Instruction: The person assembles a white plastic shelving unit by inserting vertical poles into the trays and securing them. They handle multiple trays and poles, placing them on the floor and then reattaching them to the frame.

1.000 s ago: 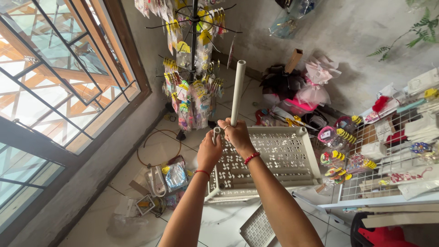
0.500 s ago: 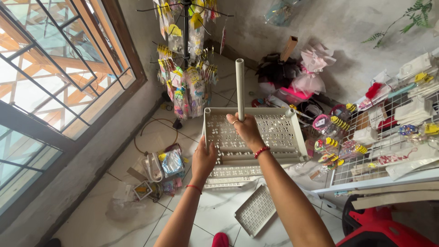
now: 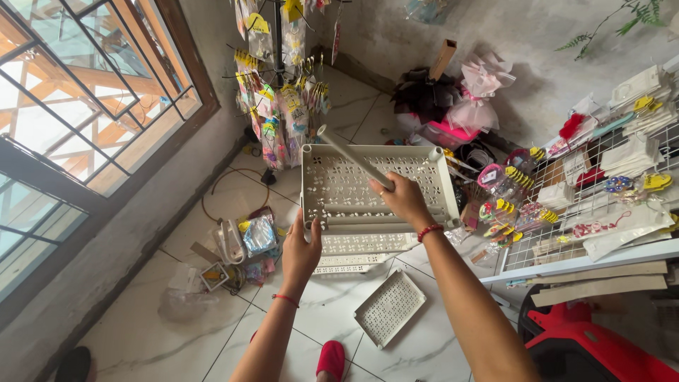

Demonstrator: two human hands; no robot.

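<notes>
A beige perforated plastic shelf tray [image 3: 332, 191] is held up over the tiled floor. My left hand [image 3: 302, 249] grips its near left edge. My right hand [image 3: 404, 198] is closed around a beige plastic tube [image 3: 351, 156], which slants up and to the left across the tray, its open end near the tray's far left corner. More beige shelf panels [image 3: 353, 244] lie stacked below the tray. A separate perforated panel [image 3: 390, 308] lies flat on the floor near my feet.
A rotating display rack [image 3: 279, 92] hung with small packets stands at the back. A window with a metal grille [image 3: 78, 106] fills the left wall. A wire grid table [image 3: 601, 212] with small goods is at right, a red plastic stool [image 3: 594, 346] below it. Packets litter the floor [image 3: 240, 247].
The tube has tilted from upright to slanting left across the tray. The tray has been pulled nearer and lower in view. My left hand shifted along its edge.
</notes>
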